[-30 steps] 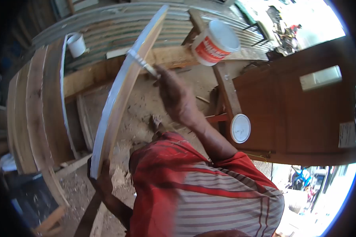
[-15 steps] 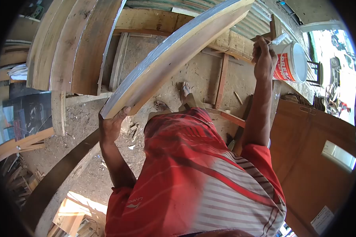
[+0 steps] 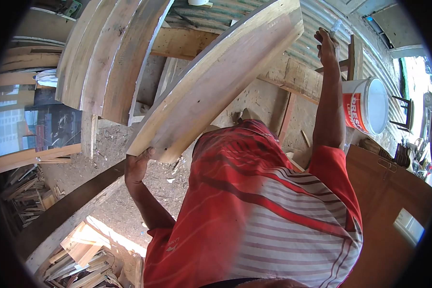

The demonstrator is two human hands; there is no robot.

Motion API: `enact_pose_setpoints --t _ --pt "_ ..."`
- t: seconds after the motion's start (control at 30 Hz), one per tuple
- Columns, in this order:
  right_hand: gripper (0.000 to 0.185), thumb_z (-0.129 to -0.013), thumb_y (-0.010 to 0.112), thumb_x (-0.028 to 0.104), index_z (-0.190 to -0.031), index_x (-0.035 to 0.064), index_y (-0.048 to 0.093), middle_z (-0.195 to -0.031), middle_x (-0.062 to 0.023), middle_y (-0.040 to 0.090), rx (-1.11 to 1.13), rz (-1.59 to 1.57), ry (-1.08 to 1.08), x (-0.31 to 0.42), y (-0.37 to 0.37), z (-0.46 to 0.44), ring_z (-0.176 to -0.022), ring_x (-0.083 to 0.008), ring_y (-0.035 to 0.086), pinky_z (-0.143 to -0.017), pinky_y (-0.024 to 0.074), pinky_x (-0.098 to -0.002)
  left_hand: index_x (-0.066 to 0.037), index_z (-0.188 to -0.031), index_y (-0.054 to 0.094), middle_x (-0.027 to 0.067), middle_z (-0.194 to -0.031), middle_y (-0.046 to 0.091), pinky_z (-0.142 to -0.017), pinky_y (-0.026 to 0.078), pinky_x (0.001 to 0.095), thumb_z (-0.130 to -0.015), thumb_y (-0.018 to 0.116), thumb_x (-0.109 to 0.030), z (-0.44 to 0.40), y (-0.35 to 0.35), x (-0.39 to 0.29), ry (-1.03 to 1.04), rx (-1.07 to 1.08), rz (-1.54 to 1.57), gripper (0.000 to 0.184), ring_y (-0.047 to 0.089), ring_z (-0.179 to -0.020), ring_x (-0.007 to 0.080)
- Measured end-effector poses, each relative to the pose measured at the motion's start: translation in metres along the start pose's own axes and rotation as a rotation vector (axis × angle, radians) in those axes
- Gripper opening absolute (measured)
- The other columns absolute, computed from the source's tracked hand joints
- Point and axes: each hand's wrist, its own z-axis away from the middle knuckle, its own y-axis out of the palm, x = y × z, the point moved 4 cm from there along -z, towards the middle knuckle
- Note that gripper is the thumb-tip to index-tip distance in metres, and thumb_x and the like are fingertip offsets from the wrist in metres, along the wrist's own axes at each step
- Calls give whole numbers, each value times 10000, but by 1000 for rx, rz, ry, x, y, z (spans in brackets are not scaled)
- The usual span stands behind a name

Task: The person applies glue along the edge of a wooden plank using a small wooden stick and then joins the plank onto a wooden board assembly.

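Observation:
My left hand (image 3: 138, 165) is closed around the lower left end of a long curved wooden board (image 3: 221, 81), thumb on its broad face. The board slants up to the right, with its bare face turned toward me and a thin greyish edge on its far side. My right hand (image 3: 327, 47) is raised beyond the board's upper right end, apart from it. A small pale tool (image 3: 337, 26) sticks out of its fingers; its exact kind is unclear. Just below and right of that hand is a white bucket with a red label (image 3: 353, 110).
Several curved boards (image 3: 93, 62) with whitish edges stand stacked at upper left. A timber beam (image 3: 67, 216) runs across the lower left, near scrap wood (image 3: 86, 271). Corrugated metal sheeting (image 3: 254, 48) lies behind. A brown panel (image 3: 384, 192) stands at right.
The board has rolled in my left hand, so its broad face shows and the grey coated edge is mostly turned away. My right hand has risen away from the bucket with the tool.

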Motion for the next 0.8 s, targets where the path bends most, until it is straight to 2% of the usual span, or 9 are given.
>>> enact_pose_setpoints --t 0.13,0.17,0.27,0.3,0.43,0.53,0.67,0.7,0.8 --pt "590 -925 721 505 -1289 41 691 -1222 -123 741 147 13 -198 15 25 -23 -977 -185 697 -675 497 -319 -3 -1369 610 55 -1249 673 -967 498 321 -836 880 -194 11 4 -2 23 -31 -31 628 622 -1103 170" --pt "674 -917 710 566 -1320 27 675 -1291 -135 719 178 68 -162 17 29 -29 -1183 -206 666 -804 493 -352 -4 -1373 607 55 -1253 672 -978 493 326 -825 886 -194 14 8 -4 26 -45 -14 643 618 -1111 174" --pt "720 -906 703 597 -1331 16 665 -1294 -145 718 197 103 -160 21 44 -48 -1066 -194 683 -753 494 -337 -7 -1386 596 59 -1267 666 -1016 474 342 -799 904 -193 24 17 -5 51 -87 46 688 604 -1141 184" --pt "732 -913 689 602 -1333 2 657 -1305 -181 708 230 101 -193 30 49 -46 -760 -152 658 -646 473 -301 -8 -1392 590 61 -1273 663 -1031 465 347 -793 907 -192 26 20 -4 73 -97 74 702 599 -1154 187" --pt "707 -965 619 601 -1246 -44 677 -1182 -167 704 479 120 -114 38 76 -43 -642 -143 528 -609 478 -332 -15 -1427 558 69 -1314 641 -1082 431 357 -782 909 -178 33 26 4 64 -118 111 752 573 -1213 196" --pt "701 -956 641 599 -1246 -38 681 -1044 -116 685 536 237 -136 31 92 -53 -660 -145 541 -610 481 -332 -51 -1463 514 28 -1278 628 -938 486 294 -798 830 -36 34 34 10 73 -136 223 737 595 -1131 151" --pt "622 -930 683 584 -1073 -20 720 -930 -76 658 502 283 -247 40 106 -49 -723 -154 588 -662 494 -318 -47 -1478 500 56 -1353 617 -1082 443 365 -799 846 -87 30 37 20 44 -113 337 764 564 -1274 204" --pt "469 -944 713 531 -845 77 650 -715 -16 579 452 141 -335 46 113 -37 -467 -101 430 -456 346 -272 -36 -1466 512 55 -1342 625 -1070 449 357 -802 861 -104 28 37 23 36 -99 339 753 575 -1252 198" --pt "471 -942 716 528 -801 86 634 -697 -8 560 401 230 -417 47 122 -45 -467 -103 410 -458 332 -277 -15 -1437 541 51 -1307 646 -1036 467 340 -806 893 -139 20 34 33 22 -74 364 733 601 -1194 183"
